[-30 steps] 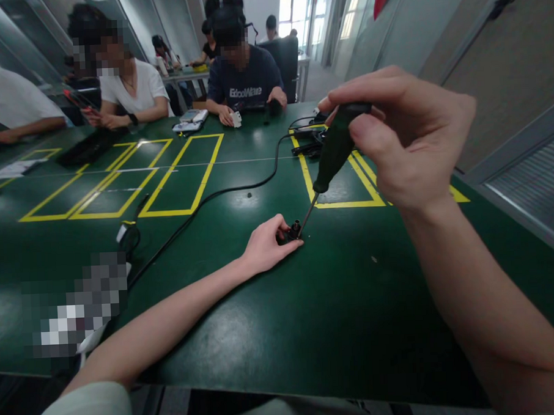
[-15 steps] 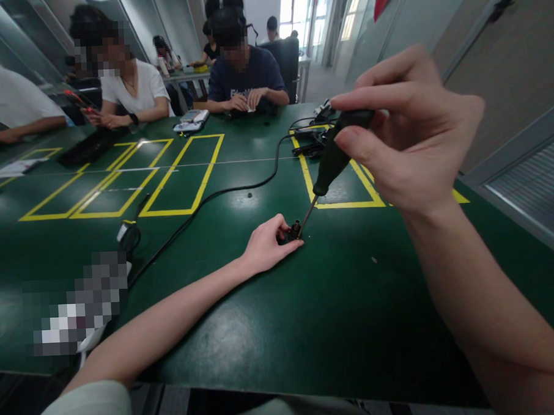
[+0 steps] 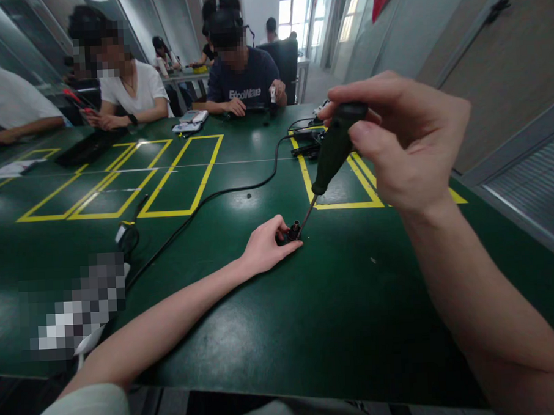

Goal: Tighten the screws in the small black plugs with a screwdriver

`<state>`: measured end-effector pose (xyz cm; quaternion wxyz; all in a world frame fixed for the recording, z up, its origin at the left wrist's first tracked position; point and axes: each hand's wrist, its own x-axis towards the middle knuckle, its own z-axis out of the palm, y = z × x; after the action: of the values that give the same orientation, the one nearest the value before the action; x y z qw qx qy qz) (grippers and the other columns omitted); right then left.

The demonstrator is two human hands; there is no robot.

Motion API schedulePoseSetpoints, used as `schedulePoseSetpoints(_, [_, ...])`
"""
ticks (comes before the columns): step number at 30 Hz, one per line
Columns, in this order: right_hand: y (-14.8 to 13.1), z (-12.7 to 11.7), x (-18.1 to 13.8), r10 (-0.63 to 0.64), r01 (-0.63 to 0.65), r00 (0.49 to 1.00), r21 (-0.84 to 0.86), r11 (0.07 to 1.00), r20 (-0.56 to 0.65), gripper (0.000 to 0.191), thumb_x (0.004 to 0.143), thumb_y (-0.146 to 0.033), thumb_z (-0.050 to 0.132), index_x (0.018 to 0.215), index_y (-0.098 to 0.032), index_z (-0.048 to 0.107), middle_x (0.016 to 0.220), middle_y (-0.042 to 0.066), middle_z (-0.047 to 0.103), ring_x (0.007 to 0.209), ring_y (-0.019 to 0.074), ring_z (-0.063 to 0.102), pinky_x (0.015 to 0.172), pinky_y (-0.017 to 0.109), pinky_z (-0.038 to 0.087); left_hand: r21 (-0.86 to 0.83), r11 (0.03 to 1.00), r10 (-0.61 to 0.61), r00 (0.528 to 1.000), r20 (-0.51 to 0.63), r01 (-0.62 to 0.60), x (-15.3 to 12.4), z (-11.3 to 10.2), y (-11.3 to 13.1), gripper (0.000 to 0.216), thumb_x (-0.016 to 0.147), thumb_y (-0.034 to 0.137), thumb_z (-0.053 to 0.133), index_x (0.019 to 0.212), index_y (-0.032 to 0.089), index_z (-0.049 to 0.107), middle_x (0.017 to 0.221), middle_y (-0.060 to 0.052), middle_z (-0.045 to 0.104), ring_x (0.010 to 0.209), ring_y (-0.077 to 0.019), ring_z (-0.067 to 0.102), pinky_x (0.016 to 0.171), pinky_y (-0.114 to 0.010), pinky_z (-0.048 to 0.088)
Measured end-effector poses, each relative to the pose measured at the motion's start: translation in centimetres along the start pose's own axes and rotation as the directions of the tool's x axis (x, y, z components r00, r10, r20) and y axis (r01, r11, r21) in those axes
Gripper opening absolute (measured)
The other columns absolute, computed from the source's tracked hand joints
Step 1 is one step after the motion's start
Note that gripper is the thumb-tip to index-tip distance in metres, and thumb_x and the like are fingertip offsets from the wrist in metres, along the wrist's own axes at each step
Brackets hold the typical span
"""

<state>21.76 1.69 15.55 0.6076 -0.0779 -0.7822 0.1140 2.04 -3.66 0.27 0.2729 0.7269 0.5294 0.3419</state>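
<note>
My left hand (image 3: 268,246) rests on the green table, its thumb and fingers closed around a small dark part (image 3: 294,230) with a short upright cylinder. What kind of part it is cannot be made out, and the fingers cover some of it. Above and to the right, my right hand (image 3: 406,134) grips the dark green handle of a screwdriver (image 3: 333,150) between thumb and fingers. The screwdriver slants down to the left, and the tip of its thin metal shaft meets the right side of the small part.
A black cable (image 3: 221,193) curves across the green table (image 3: 245,331) toward dark adapters (image 3: 308,144) at the back. Yellow tape (image 3: 167,213) marks rectangles. A blurred power strip (image 3: 86,307) lies left. Across the table sit co-workers, one in a dark shirt (image 3: 243,74).
The fingers of my right hand have turned and shifted on the screwdriver handle, the hand a little lower. My left hand keeps the part in place. The co-worker opposite has raised one hand.
</note>
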Motion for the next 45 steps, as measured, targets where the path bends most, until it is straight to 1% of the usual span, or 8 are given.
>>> schedulePoseSetpoints(7, [-0.5, -0.05, 0.05, -0.007, -0.004, 0.997, -0.145, 0.989, -0.078, 0.027, 0.086, -0.031, 0.08, 0.113, -0.031, 0.079, 0.101, -0.001, 0.066, 0.099, 0.0077, 0.063, 0.073, 0.018, 0.057, -0.009, 1.0, 0.001, 1.0, 0.0, -0.001, 0.01, -0.03, -0.1, 0.037, 0.079, 0.038, 0.084, 0.082, 0.022, 0.051, 0.077, 0.003, 0.063, 0.072, -0.017, 0.059, 0.068, -0.031, 0.044])
schedulePoseSetpoints(13, [-0.37, 0.06, 0.02, 0.017, -0.018, 1.0, -0.014, 1.0, -0.026, 0.024, 0.098, -0.034, 0.064, 0.117, -0.029, 0.077, 0.105, -0.002, 0.077, 0.099, 0.0114, 0.073, 0.088, 0.03, 0.065, -0.016, 1.0, -0.004, 1.0, 0.005, 0.004, 0.0, -0.12, 0.09, 0.037, 0.08, 0.038, 0.084, 0.082, 0.022, 0.051, 0.077, 0.003, 0.062, 0.072, -0.0169, 0.059, 0.069, -0.031, 0.044])
schedulePoseSetpoints(19, [-0.71, 0.1, 0.13, -0.048, 0.041, 0.995, -0.079, 0.996, -0.087, 0.023, 0.089, -0.024, 0.076, 0.112, -0.029, 0.079, 0.102, -0.002, 0.07, 0.101, 0.0082, 0.067, 0.091, 0.025, 0.066, -0.024, 1.0, 0.003, 1.0, 0.0, -0.003, 0.02, -0.05, -0.09, 0.038, 0.079, 0.037, 0.085, 0.082, 0.022, 0.05, 0.077, 0.003, 0.061, 0.072, -0.0167, 0.058, 0.069, -0.031, 0.043])
schedulePoseSetpoints(24, [-0.62, -0.02, 0.04, -0.017, 0.016, 1.0, -0.047, 0.999, -0.025, 0.028, 0.097, -0.016, 0.06, 0.118, -0.026, 0.076, 0.107, -0.003, 0.077, 0.102, 0.0092, 0.072, 0.087, 0.028, 0.065, -0.021, 1.0, -0.003, 1.0, 0.015, 0.003, 0.03, -0.04, -0.14, 0.038, 0.08, 0.039, 0.084, 0.083, 0.022, 0.051, 0.078, 0.003, 0.061, 0.072, -0.0166, 0.058, 0.068, -0.031, 0.043])
schedulePoseSetpoints(31, [-0.53, 0.08, -0.05, -0.091, 0.079, 0.99, -0.105, 0.991, -0.111, 0.023, 0.088, -0.026, 0.077, 0.11, -0.033, 0.078, 0.104, -0.003, 0.072, 0.102, 0.0117, 0.07, 0.09, 0.028, 0.068, -0.006, 1.0, 0.006, 1.0, 0.008, -0.006, 0.06, 0.06, -0.13, 0.038, 0.08, 0.039, 0.085, 0.084, 0.022, 0.051, 0.077, 0.003, 0.062, 0.071, -0.0163, 0.058, 0.068, -0.031, 0.043])
schedulePoseSetpoints(34, [-0.46, 0.12, -0.08, -0.095, 0.084, 0.99, -0.1, 0.991, -0.106, 0.029, 0.09, -0.019, 0.073, 0.115, -0.034, 0.077, 0.103, -0.004, 0.073, 0.098, 0.0091, 0.07, 0.083, 0.025, 0.065, -0.006, 1.0, 0.005, 1.0, 0.006, -0.005, 0.04, 0.04, -0.1, 0.038, 0.08, 0.039, 0.085, 0.084, 0.022, 0.051, 0.077, 0.003, 0.061, 0.071, -0.0162, 0.058, 0.068, -0.031, 0.043])
schedulePoseSetpoints(38, [-0.18, 0.01, -0.09, -0.124, 0.117, 0.989, -0.094, 0.989, -0.079, 0.029, 0.095, -0.021, 0.064, 0.118, -0.034, 0.077, 0.106, -0.007, 0.076, 0.101, 0.0084, 0.071, 0.089, 0.027, 0.06, -0.008, 1.0, 0.004, 1.0, 0.017, -0.004, 0.04, -0.04, 0.0, 0.038, 0.08, 0.039, 0.085, 0.085, 0.022, 0.051, 0.078, 0.003, 0.062, 0.071, -0.0163, 0.058, 0.068, -0.031, 0.043])
schedulePoseSetpoints(45, [-0.42, 0.02, 0.05, -0.073, 0.066, 0.993, -0.072, 0.995, -0.096, 0.027, 0.088, -0.018, 0.076, 0.111, -0.032, 0.079, 0.104, -0.006, 0.079, 0.1, 0.0104, 0.073, 0.088, 0.029, 0.062, -0.009, 1.0, 0.006, 1.0, 0.018, -0.006, 0.02, -0.03, -0.08, 0.038, 0.081, 0.04, 0.084, 0.085, 0.022, 0.051, 0.079, 0.002, 0.063, 0.073, -0.0171, 0.06, 0.069, -0.032, 0.044])
